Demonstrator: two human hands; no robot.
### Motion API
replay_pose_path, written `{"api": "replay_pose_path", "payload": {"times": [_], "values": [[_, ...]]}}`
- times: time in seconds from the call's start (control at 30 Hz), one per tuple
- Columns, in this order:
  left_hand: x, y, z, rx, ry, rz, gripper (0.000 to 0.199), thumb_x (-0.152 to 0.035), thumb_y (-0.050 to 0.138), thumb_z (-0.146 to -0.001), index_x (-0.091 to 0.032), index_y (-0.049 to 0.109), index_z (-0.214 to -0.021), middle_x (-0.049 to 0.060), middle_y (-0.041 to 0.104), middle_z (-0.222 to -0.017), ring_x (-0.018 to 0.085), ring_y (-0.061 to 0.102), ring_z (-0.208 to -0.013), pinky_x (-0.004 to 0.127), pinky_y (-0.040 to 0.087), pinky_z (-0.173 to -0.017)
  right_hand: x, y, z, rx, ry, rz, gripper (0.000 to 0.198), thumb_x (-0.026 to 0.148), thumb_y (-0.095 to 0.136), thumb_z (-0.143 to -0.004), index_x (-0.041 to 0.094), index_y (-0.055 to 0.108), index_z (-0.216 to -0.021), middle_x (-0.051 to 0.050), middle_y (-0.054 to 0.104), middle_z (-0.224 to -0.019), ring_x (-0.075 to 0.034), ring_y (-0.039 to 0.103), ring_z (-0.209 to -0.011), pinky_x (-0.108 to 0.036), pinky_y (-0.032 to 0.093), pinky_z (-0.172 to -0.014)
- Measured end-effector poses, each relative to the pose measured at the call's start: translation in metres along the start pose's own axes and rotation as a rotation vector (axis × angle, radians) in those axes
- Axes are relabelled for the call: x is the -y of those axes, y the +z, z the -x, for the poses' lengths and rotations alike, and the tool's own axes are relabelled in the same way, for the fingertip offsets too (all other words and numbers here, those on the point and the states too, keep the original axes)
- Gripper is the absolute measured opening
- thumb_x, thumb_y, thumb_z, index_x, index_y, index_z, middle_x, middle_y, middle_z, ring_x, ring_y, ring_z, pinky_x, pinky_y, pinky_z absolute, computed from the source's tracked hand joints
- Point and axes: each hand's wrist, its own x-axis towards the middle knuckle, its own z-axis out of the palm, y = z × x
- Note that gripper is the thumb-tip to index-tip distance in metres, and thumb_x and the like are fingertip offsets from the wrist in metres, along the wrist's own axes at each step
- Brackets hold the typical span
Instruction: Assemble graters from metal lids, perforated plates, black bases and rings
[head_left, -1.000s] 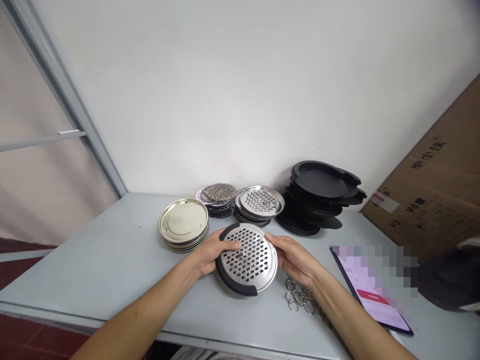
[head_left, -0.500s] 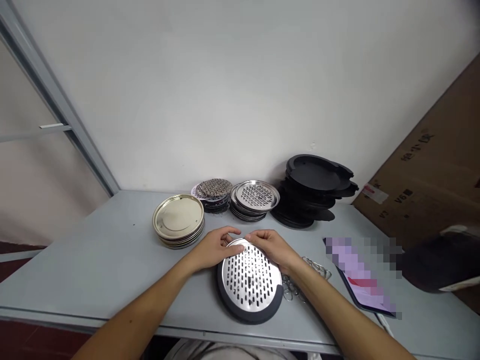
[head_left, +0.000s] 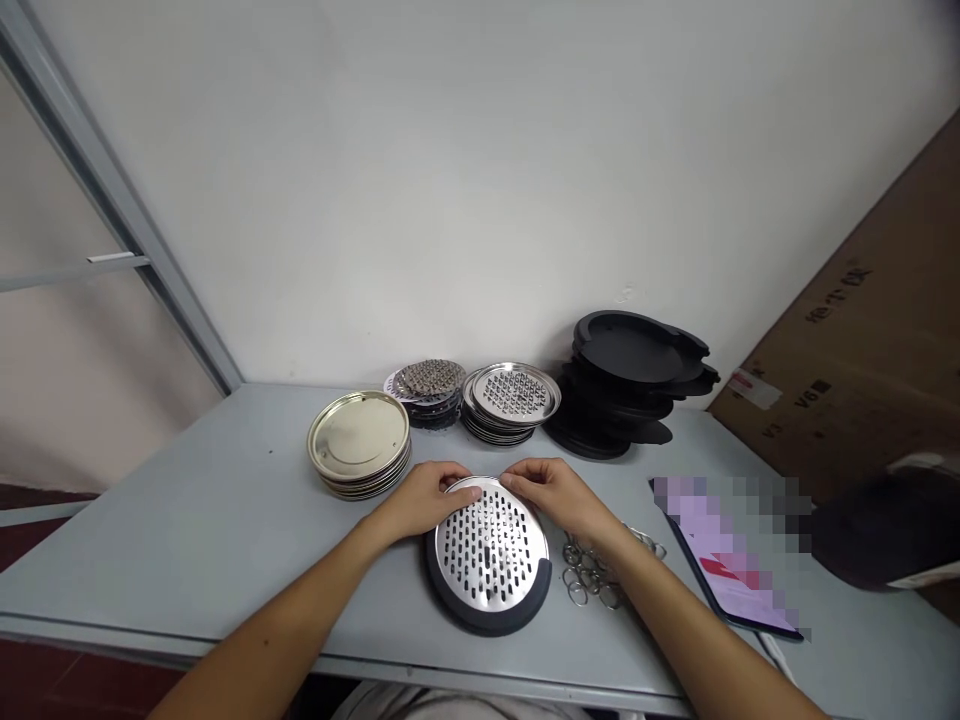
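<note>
A round metal grater disc (head_left: 491,550) with rows of slots lies in a dark grey round holder (head_left: 480,625) near the table's front edge. My left hand (head_left: 427,500) grips the disc's far left rim, its thumb on the slotted face and its fingers behind the rim. At the far right rim, the thumb and fingers of my right hand (head_left: 555,492) are pinched together against the disc's edge. Whether some small thing is also in that pinch is hidden. Several loose metal rings (head_left: 589,580) lie beside my right forearm.
At the left stands a stack of gold-coloured round lids (head_left: 360,435). Behind are a stack of rough-toothed discs (head_left: 429,380), a stack of silver grater discs (head_left: 514,395) and piled black holders (head_left: 637,350). A phone (head_left: 724,560) with a lit screen and a cardboard box (head_left: 847,330) are on the right.
The disc and holder have shifted slightly left and away from me. My left fingers have closed in behind the rim. More of the loose rings now shows.
</note>
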Motion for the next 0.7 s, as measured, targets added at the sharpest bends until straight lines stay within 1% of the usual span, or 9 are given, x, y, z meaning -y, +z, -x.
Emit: {"api": "replay_pose_path", "payload": {"times": [0.1,0.17,0.2,0.27,0.33,0.4,0.43,0.57,0.7], "values": [[0.005,0.003,-0.002,-0.063,-0.01,-0.051,0.038,-0.05,0.057,-0.082,-0.017,0.072,-0.093,0.006,0.073,-0.09,0.021,0.063,-0.08,0.027,0.044,-0.07,-0.002,-0.008,0.002,0.039,-0.01,0.03,0.03,0.043,0.066,-0.077,0.014,0.072,-0.084,-0.005,0.07,-0.076,-0.016,0.059,-0.065,-0.026,0.045,-0.06],[0.007,0.005,-0.003,-0.106,-0.009,-0.083,0.04,-0.052,0.055,-0.083,-0.017,0.072,-0.091,0.006,0.073,-0.088,0.021,0.063,-0.079,0.027,0.044,-0.069,-0.002,-0.017,0.005,0.054,0.004,0.109,0.028,0.041,0.063,-0.079,0.015,0.071,-0.086,-0.004,0.069,-0.073,-0.017,0.059,-0.062,-0.026,0.044,-0.057],[0.008,0.006,-0.003,-0.126,-0.006,-0.102,0.04,-0.053,0.054,-0.083,-0.017,0.072,-0.09,0.006,0.073,-0.088,0.021,0.063,-0.078,0.027,0.044,-0.069,-0.001,-0.022,0.007,0.046,0.008,0.176,0.025,0.039,0.063,-0.079,0.016,0.071,-0.086,-0.004,0.068,-0.071,-0.017,0.059,-0.06,-0.026,0.044,-0.055],[0.009,0.007,-0.003,-0.158,0.001,-0.14,0.041,-0.054,0.054,-0.083,-0.018,0.072,-0.088,0.005,0.073,-0.086,0.02,0.063,-0.077,0.027,0.043,-0.068,0.001,-0.035,0.011,-0.016,-0.004,0.365,0.019,0.032,0.063,-0.077,0.017,0.071,-0.084,-0.003,0.067,-0.065,-0.017,0.058,-0.057,-0.026,0.041,-0.054],[0.01,0.007,-0.002,-0.177,0.009,-0.177,0.04,-0.054,0.055,-0.083,-0.018,0.072,-0.088,0.005,0.072,-0.084,0.02,0.062,-0.075,0.027,0.042,-0.067,0.001,-0.049,0.015,-0.061,-0.029,0.535,0.013,0.024,0.063,-0.074,0.017,0.072,-0.079,-0.004,0.068,-0.068,-0.017,0.058,-0.06,-0.026,0.04,-0.057],[0.01,0.007,-0.002,-0.185,0.023,-0.212,0.038,-0.053,0.055,-0.083,-0.019,0.072,-0.087,0.005,0.072,-0.082,0.019,0.06,-0.072,0.027,0.041,-0.066,0.0,-0.06,0.016,-0.058,-0.024,0.642,0.012,0.02,0.062,-0.07,0.017,0.072,-0.077,-0.004,0.068,-0.069,-0.018,0.058,-0.062,-0.026,0.039,-0.057],[0.01,0.006,-0.003,-0.187,0.03,-0.227,0.037,-0.052,0.055,-0.083,-0.019,0.072,-0.086,0.005,0.071,-0.081,0.019,0.06,-0.071,0.027,0.04,-0.065,0.0,-0.064,0.017,-0.034,-0.011,0.674,0.012,0.02,0.063,-0.069,0.017,0.072,-0.076,-0.004,0.068,-0.069,-0.018,0.058,-0.063,-0.026,0.038,-0.056],[0.012,0.006,-0.004,-0.205,0.052,-0.271,0.032,-0.048,0.057,-0.083,-0.019,0.071,-0.086,0.005,0.069,-0.081,0.018,0.058,-0.069,0.027,0.04,-0.064,-0.001,-0.068,0.02,0.082,0.026,0.725,0.014,0.022,0.066,-0.064,0.018,0.071,-0.076,-0.003,0.068,-0.067,-0.017,0.058,-0.061,-0.025,0.037,-0.054],[0.012,0.005,-0.004,-0.218,0.06,-0.288,0.029,-0.045,0.058,-0.083,-0.019,0.071,-0.088,0.004,0.068,-0.08,0.017,0.058,-0.07,0.027,0.041,-0.066,0.002,-0.063,0.023,0.102,0.031,0.732,0.016,0.016,0.064,-0.062,0.018,0.071,-0.076,-0.002,0.069,-0.066,-0.017,0.057,-0.059,-0.024,0.036,-0.053]]}}
